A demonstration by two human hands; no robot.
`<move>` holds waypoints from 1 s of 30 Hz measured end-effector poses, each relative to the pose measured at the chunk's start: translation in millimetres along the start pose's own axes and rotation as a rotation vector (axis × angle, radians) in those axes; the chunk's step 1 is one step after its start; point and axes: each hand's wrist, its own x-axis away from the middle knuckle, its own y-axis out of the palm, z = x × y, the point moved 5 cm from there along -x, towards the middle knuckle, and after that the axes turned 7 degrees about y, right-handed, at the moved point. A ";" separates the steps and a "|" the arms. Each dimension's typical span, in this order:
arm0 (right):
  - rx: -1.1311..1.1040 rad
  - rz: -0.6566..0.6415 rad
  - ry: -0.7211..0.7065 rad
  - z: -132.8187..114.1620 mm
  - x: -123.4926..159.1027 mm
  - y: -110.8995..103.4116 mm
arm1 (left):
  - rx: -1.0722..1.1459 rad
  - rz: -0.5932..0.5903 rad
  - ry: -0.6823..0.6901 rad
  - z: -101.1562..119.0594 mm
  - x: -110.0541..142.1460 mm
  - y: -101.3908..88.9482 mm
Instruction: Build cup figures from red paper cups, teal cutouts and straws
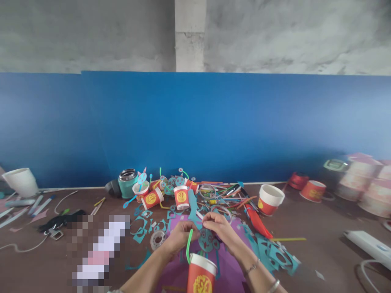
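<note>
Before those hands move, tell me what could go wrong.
The red cup sits between the forearms, a green straw at its rim close to the left hand, so a sweep might topple it. The round teal paper face between that hand and the right hand looks thin and could crease. The open teal flask stands near other cups; if knocked, any liquid inside might soak the paper scraps.

Matt paper cutout (205, 241), smooth plastic straw (188, 245).

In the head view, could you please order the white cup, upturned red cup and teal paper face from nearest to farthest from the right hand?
1. Teal paper face: by the right hand.
2. Upturned red cup: on the right.
3. White cup: far left.
</note>
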 end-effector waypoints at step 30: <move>-0.095 0.025 0.061 -1.5 3.9 1.5 | 0.040 0.011 0.002 -8.4 -3.4 -3.0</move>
